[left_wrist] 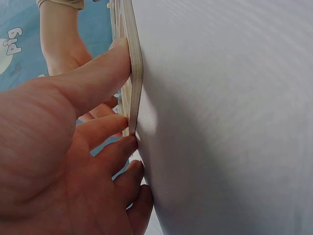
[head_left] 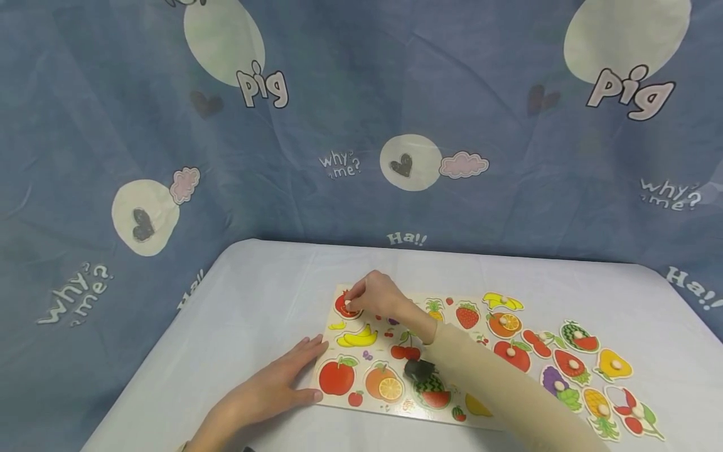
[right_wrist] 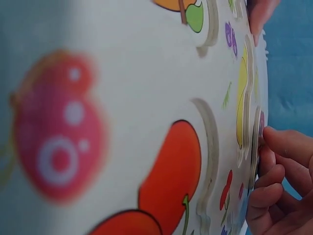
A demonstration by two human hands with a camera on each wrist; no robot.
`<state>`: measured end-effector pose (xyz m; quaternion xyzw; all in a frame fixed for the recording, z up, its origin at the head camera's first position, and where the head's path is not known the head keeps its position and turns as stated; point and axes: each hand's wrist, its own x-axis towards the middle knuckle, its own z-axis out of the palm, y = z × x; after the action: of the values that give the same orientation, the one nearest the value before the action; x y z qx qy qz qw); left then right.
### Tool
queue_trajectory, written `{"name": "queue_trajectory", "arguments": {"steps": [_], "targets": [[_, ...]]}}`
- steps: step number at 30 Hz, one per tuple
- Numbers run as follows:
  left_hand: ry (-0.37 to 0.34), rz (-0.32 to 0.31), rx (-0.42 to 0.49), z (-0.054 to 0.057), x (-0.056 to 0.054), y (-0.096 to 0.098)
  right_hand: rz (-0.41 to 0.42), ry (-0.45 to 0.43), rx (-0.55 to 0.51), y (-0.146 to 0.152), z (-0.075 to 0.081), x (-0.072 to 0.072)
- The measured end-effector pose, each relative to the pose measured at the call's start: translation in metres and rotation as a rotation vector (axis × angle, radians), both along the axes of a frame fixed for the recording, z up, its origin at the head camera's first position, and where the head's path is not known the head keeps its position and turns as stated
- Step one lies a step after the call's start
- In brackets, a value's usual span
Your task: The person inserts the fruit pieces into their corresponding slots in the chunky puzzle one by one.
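Observation:
A fruit puzzle board (head_left: pixel 373 407) lies on the table, with printed fruit in its recesses. At its far left corner my right hand (head_left: pixel 375 294) pinches the knob of a red pomegranate puzzle piece (head_left: pixel 341 309). In the right wrist view the piece (right_wrist: pixel 256 147) sits close against the board face, fingertips at its knob. My left hand (head_left: pixel 282 380) touches the board's left edge with fingers extended. The left wrist view shows its thumb and fingertips along the wooden edge (left_wrist: pixel 137 73), the other fingers on the table.
Several loose knobbed fruit pieces lie to the right of the board, among them an apple (head_left: pixel 511 355), a watermelon (head_left: pixel 578 337) and a yellow one (head_left: pixel 614 365). A patterned blue curtain (head_left: pixel 339 207) hangs behind the white table (head_left: pixel 271 282).

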<state>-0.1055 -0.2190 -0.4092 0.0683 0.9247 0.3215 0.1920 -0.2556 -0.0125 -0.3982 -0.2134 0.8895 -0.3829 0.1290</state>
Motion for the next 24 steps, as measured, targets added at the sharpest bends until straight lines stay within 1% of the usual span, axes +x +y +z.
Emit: {"name": "queue_trajectory", "arguments": {"steps": [9,24], "targets": [[0.008,-0.025,0.023,-0.0007,-0.0003,-0.0016,0.007,0.029,-0.008,0.0002,-0.0002,-0.0005],[-0.001,-0.013,0.023,-0.0007,0.0002,-0.0016,0.033,0.015,0.002,0.0035,-0.0009,0.0003]]}}
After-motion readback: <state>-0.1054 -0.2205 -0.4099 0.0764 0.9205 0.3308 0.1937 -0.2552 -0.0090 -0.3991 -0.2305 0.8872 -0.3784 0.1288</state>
